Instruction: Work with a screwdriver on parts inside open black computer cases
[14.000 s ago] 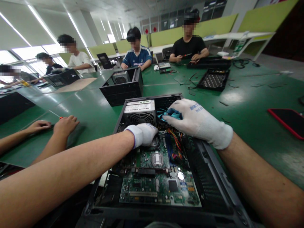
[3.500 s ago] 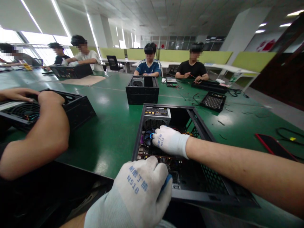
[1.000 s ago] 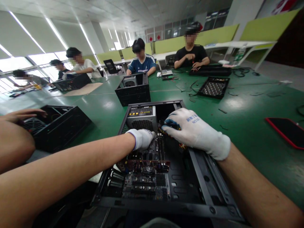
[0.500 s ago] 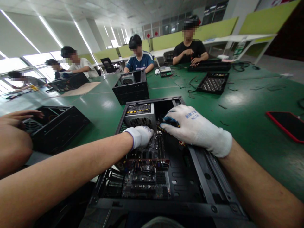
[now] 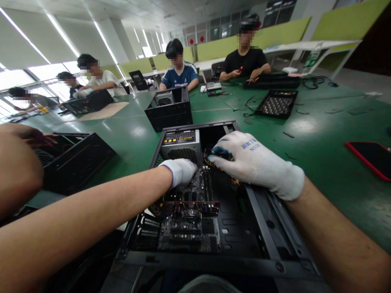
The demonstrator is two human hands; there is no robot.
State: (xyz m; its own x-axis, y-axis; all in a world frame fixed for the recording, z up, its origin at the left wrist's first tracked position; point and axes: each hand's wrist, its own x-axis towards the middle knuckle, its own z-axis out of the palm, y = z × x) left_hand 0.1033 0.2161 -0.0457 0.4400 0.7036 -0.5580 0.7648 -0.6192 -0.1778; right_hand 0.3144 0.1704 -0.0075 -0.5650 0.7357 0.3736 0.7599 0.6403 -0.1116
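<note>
Well, the case [image 5: 210, 261] lies on its side at the near edge of the worktop [image 5: 324, 126], its open face up; it is black, with slotted plates low on its left wall and pale cut-outs in its bare floor; at its far left sits one power supply [image 5: 183, 146], grey, with a black-and-yellow label and a mesh grille; one board [image 5: 186, 236], dark and dotted with small bright parts, spreads over the left of the floor; one reddish card [image 5: 195, 206] stands across it. White-gloved, the left hand [image 5: 184, 171] curls down over the board, just on the near side of the power supply, fingertips hidden; whether it grips anything I cannot tell; the right hand [image 5: 255, 160], gloved alike, is bent, thumb and fingers partly closed beside yellow-orange wires [image 5: 234, 182]; its grip, too, I cannot make out. Counted outward: three more black cases [image 5: 169, 116], one beyond and two leftward; one shallow tray [image 5: 277, 105]; one red-edged phone [image 5: 369, 159]; five people [image 5: 181, 76] across the worktop; one neighbour's bare arm [image 5: 20, 171] at far left.
</note>
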